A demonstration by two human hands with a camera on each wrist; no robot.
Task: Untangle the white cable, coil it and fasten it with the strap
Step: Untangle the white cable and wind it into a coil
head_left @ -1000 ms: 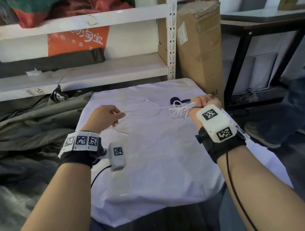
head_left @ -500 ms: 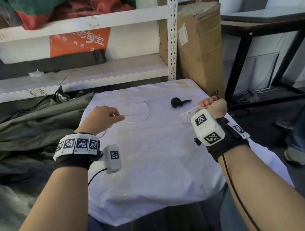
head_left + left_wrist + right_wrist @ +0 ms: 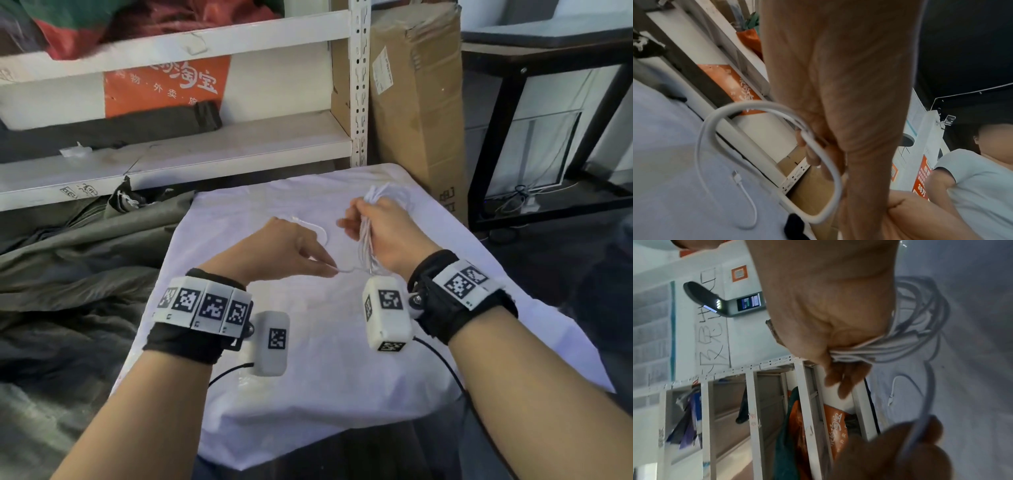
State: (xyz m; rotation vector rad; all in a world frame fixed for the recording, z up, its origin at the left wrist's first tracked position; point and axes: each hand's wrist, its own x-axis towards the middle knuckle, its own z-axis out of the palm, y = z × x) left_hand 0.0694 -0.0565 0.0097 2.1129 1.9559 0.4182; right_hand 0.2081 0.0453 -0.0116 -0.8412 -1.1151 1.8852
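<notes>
The white cable (image 3: 365,240) is gathered into several loops that my right hand (image 3: 373,222) grips in a fist above the white cloth (image 3: 308,394). The loops stick out above and below the fist, and the bundle (image 3: 900,345) shows in the right wrist view too. One strand runs left to my left hand (image 3: 334,270), which pinches it between thumb and fingers. The free tail curves over the cloth and ends in a plug (image 3: 736,177). The black strap is hidden behind my right hand in the head view. A dark shape (image 3: 794,225) on the cloth may be the strap.
White metal shelving (image 3: 239,150) stands behind the table. A tall cardboard box (image 3: 418,113) leans at the back right, with a black-framed table (image 3: 496,137) beside it. Grey-green fabric (image 3: 68,257) is piled to the left.
My right hand has swung left and turned upright with the coil. My left hand has moved right to meet it. The strap, visible before, is now covered by my right hand.
</notes>
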